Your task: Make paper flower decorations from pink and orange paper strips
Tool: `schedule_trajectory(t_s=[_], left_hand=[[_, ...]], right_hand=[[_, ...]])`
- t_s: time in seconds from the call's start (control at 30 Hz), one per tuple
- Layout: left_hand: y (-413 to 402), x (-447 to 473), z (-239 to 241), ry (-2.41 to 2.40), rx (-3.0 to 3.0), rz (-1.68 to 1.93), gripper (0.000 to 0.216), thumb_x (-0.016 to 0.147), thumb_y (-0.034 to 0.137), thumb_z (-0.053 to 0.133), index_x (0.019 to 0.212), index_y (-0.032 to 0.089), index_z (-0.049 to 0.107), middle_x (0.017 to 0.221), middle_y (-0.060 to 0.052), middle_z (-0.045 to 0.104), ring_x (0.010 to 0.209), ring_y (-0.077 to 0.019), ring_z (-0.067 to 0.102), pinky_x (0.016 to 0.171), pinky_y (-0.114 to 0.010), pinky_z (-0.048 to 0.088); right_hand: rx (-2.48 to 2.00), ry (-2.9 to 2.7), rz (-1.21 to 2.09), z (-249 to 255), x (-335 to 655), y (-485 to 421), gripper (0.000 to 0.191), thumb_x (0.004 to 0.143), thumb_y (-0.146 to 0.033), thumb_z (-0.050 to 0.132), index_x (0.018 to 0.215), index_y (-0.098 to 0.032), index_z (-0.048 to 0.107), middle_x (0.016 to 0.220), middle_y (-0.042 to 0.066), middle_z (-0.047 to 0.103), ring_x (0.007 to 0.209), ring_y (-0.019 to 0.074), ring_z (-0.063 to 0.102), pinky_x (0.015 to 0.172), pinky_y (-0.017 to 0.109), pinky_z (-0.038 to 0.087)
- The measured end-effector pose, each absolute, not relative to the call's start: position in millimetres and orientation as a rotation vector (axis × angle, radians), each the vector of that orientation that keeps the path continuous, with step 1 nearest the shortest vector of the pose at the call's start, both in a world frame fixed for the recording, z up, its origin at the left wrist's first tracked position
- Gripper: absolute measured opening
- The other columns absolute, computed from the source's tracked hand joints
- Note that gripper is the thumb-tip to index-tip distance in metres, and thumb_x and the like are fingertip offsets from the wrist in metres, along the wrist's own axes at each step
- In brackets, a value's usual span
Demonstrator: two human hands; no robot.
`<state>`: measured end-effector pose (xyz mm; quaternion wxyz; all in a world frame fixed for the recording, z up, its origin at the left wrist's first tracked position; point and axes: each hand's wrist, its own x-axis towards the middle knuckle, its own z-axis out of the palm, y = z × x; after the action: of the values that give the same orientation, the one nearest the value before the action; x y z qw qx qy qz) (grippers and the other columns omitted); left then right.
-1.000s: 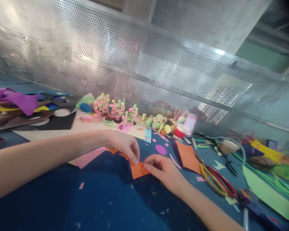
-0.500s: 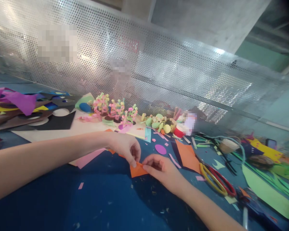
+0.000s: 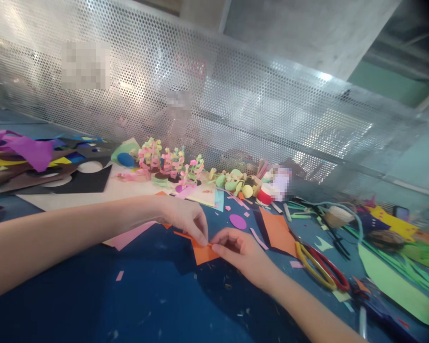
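Noted: orange paper scrap (image 3: 204, 253) flat on the blue table (image 3: 139, 295), well left of the scissors (image 3: 320, 272). My left hand (image 3: 184, 218) and right hand (image 3: 243, 252) meet at its upper edge, fingertips of both pinched shut on the paper. I judge it light, thin and limp, easily creased or torn. Best held at the edge with a gentle pinch.

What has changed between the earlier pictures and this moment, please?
Very little. The left hand and right hand keep their grip on the top edge of the orange paper; the left fingertips shifted slightly left along it, then came back, so the thin orange strip beside them shows again. The scissors, purple disc and larger orange sheet lie as before.
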<state>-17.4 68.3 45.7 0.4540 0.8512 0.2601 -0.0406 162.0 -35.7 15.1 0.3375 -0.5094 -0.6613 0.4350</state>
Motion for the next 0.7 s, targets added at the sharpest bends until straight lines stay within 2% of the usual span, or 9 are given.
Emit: schedule_trajectory(t_s=[0.47, 0.7], left_hand=[[59.9, -17.3, 53.9, 0.626, 2.210, -0.050, 0.027, 0.060, 0.043, 0.068, 0.076, 0.022, 0.072, 0.064, 0.002, 0.063, 0.060, -0.0099, 0.052, 0.055, -0.018, 0.036], [58.4, -15.3, 53.1, 0.641, 2.202, -0.034, 0.026, 0.059, 0.040, 0.069, 0.076, 0.020, 0.069, 0.062, 0.002, 0.060, 0.057, -0.0104, 0.051, 0.049, -0.018, 0.033]], right_hand=[[-1.329, -1.696, 1.196, 15.4, 161.6, -35.3, 0.016, 0.075, -0.030, 0.062, 0.082, -0.016, 0.059, 0.076, 0.001, 0.060, 0.071, 0.0125, 0.056, 0.067, 0.026, 0.043], [-1.336, -1.703, 1.194, 15.7, 163.5, -35.2, 0.015, 0.075, -0.030, 0.061, 0.081, -0.016, 0.059, 0.077, 0.001, 0.061, 0.071, 0.0126, 0.056, 0.067, 0.026, 0.043]])
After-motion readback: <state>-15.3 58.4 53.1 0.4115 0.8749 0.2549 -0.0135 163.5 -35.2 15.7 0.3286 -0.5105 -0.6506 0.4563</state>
